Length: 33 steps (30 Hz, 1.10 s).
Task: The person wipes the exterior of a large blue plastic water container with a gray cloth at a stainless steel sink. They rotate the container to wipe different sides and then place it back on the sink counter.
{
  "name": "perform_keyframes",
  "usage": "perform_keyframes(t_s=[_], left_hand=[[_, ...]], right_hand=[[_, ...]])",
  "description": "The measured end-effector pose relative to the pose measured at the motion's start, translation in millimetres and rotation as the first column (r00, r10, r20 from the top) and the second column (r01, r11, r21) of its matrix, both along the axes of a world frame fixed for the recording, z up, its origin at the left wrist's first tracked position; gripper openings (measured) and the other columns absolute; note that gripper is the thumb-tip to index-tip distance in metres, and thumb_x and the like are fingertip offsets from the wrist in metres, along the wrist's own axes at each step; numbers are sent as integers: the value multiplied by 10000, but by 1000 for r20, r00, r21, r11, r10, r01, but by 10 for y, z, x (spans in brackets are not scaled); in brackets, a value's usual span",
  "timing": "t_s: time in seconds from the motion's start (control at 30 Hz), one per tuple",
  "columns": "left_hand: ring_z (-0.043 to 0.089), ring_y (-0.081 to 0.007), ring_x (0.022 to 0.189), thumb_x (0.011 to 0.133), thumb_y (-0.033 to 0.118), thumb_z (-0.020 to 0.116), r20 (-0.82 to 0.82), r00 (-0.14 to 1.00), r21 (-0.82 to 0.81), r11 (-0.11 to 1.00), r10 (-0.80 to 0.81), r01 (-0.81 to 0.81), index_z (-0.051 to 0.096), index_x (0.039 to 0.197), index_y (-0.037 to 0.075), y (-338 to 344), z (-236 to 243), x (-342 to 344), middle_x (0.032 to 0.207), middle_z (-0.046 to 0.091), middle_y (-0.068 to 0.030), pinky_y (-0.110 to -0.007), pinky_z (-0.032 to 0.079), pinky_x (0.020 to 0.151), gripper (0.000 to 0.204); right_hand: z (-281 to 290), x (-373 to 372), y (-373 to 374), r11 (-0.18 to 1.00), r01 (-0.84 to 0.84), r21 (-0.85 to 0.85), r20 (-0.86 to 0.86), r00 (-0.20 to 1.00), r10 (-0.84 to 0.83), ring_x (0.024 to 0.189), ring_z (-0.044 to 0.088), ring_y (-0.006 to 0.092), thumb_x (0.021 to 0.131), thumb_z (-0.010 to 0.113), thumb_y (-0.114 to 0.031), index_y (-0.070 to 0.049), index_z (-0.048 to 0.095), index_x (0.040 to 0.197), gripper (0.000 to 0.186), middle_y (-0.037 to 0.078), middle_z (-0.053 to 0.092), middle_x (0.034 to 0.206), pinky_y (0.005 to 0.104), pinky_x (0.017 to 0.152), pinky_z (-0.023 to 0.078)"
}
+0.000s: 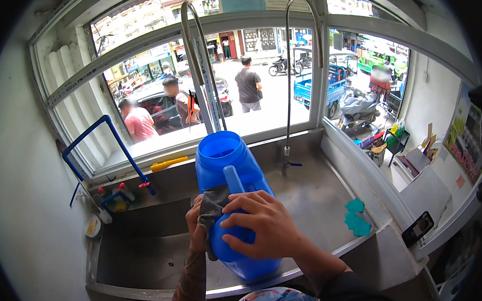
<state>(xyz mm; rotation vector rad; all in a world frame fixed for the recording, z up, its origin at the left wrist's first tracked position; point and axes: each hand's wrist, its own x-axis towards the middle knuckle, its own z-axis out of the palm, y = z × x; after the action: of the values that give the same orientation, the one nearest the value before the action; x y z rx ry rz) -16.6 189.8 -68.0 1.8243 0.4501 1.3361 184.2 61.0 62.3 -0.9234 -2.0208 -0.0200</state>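
Note:
A large blue plastic water jug [212, 174] rests on the steel sink counter in front of me, its wide uncapped mouth facing away. My left hand [195, 228] is closed on a grey cloth [213, 203] and presses it against the jug's left side. Spread over the near upper part of the jug, my right hand [267, 220] touches it with its fingers apart and slightly bent. The jug's handle [233, 178] rises just beyond my right fingertips. Part of the cloth's lower end is hidden between the left hand and the jug.
A sunken steel basin [142, 250] lies left. Two curved metal spouts, one a tall faucet [287, 81], stand behind. Blue piping [122, 141] with a red valve, a yellow tool [169, 163], small bottles and a white dish [93, 226] line the left. Teal scraps [356, 218] lie right.

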Motion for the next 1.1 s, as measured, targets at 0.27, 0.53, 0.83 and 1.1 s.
perform_keyframes(t_s=[0.27,0.53,0.83,1.1], left_hand=[[609,-259,1189,975,277,613,468,865,-640,743,178,193,524,1341,59,-477,-1547,66,1298,609,-117,-436,457,1077,436],[581,-254,1229,1030,353,540,503,825,-773,561,256,297,413,1446,70,-1064,-2030,160,1399,537,-124,-437,461,1085,518],[535,-302,1284,909,469,714,335,915,-549,836,224,-4,348,1497,55,-1313,-1063,356,1425,489,-144,-466,460,1083,807],[573,-445,1192,658,259,797,-306,815,547,792,492,-272,624,1246,35,-1066,561,146,1296,606,-193,-537,452,1014,653]], right_hand=[[38,-2,31,1000,14,0,3,1000,-14,1191,639,264,821,760,-288,-143,741,891,163,42,688,1083,414,990,464],[38,-1,40,1000,9,-4,20,1000,-9,1189,639,266,824,763,-298,-135,744,887,176,53,692,1093,414,1000,462],[34,17,50,1000,8,22,14,1000,-8,1164,655,267,841,754,-330,-126,738,859,206,52,701,1079,416,995,467],[33,110,43,994,-60,-90,-98,994,51,1367,440,468,844,692,-651,-137,300,1555,961,220,380,1505,552,1106,380]])
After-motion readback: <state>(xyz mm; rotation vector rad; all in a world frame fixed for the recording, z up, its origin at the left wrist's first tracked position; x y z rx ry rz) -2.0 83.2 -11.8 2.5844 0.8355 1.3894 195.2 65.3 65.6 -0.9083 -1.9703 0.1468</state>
